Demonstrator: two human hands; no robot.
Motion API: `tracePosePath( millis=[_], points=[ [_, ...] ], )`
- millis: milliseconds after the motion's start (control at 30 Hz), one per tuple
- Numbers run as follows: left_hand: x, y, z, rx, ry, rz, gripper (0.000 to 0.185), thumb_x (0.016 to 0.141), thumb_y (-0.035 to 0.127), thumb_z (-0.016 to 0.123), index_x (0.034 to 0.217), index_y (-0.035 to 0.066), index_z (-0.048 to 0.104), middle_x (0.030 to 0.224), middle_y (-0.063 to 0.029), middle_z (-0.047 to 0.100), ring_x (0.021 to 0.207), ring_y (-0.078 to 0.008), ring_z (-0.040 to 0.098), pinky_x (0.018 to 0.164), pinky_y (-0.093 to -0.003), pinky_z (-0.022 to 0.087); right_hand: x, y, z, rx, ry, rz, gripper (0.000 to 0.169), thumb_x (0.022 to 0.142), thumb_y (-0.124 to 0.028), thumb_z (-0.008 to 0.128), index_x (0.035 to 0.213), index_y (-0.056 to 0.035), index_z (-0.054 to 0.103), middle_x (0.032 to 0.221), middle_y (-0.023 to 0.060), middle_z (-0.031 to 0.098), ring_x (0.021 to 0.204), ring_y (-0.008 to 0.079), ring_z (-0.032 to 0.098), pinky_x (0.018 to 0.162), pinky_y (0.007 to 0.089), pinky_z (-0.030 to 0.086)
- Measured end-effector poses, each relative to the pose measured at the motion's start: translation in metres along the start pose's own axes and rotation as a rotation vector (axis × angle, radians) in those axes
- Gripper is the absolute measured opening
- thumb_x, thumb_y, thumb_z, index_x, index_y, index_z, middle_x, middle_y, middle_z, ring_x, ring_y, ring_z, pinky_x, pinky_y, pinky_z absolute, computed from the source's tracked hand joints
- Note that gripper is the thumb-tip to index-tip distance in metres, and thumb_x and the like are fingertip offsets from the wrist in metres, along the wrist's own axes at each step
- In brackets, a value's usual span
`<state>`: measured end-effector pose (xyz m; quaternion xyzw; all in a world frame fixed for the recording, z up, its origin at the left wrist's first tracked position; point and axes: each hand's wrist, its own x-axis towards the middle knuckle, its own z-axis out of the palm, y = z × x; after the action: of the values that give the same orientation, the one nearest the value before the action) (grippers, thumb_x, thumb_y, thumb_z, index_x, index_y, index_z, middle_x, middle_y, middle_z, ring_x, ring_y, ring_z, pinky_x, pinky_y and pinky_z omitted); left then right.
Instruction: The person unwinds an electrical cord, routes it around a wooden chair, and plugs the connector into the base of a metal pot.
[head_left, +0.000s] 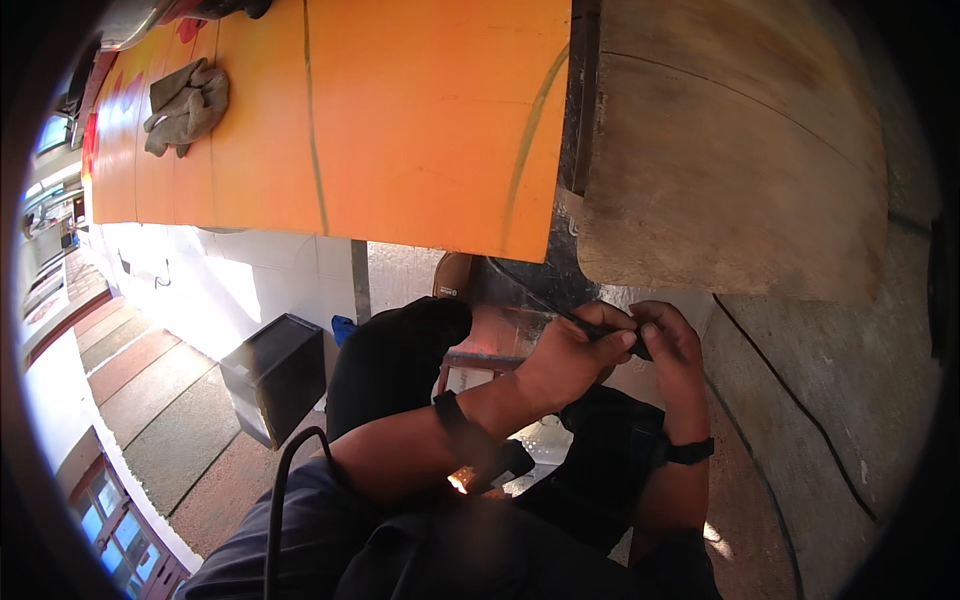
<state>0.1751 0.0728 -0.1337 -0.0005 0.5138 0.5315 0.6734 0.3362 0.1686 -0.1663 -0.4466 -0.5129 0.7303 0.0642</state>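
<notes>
A black cable (529, 291) comes out from under the edge of an orange tabletop (420, 135) and runs into my left hand (574, 356). My left thumb and fingers pinch it close to a thicker dark end piece (638, 348). Facing it, my right hand (675, 345) has its thumb and bent fingers at that same end, partly hiding it. Both hands are held above my knees, just below the corner of the tabletop. What exactly the end piece is cannot be made out.
A crumpled grey-brown cloth (187, 105) lies on the orange top. Beside it is a worn brown board (735, 165). A black box (281, 375) stands on the paved floor at left. Another dark cable (795, 405) crosses the floor at right. Brown footwear (453, 276) shows beyond my knee.
</notes>
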Motion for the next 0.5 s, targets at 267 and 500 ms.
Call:
tracePosePath(
  millis=[267,500],
  points=[
    [0.018,-0.02,0.013,0.067,-0.206,0.003,0.01,0.093,0.007,0.064,0.098,-0.001,0.064,0.093,-0.0056,0.066,0.088,-0.0094,0.059,0.079,-0.025,0.048,-0.024,-0.019,-0.038,0.12,-0.098,0.163,0.039,0.089,-0.021,0.065,0.119,0.0023,0.057,0.091,0.0087,0.066,0.063,0.0142,0.062,0.054,0.0269,0.052],
    [0.049,-0.006,0.01,-0.308,-0.175,-0.087,0.011,0.096,0.013,0.06,0.1,0.003,0.064,0.094,-0.0035,0.066,0.09,-0.0139,0.06,0.082,-0.0302,0.047,-0.042,-0.038,-0.074,-0.129,0.003,0.121,0.026,0.081,-0.018,0.073,0.096,0.0026,0.066,0.083,0.0057,0.063,0.068,0.0128,0.058,0.062,0.0261,0.047]
  ],
)
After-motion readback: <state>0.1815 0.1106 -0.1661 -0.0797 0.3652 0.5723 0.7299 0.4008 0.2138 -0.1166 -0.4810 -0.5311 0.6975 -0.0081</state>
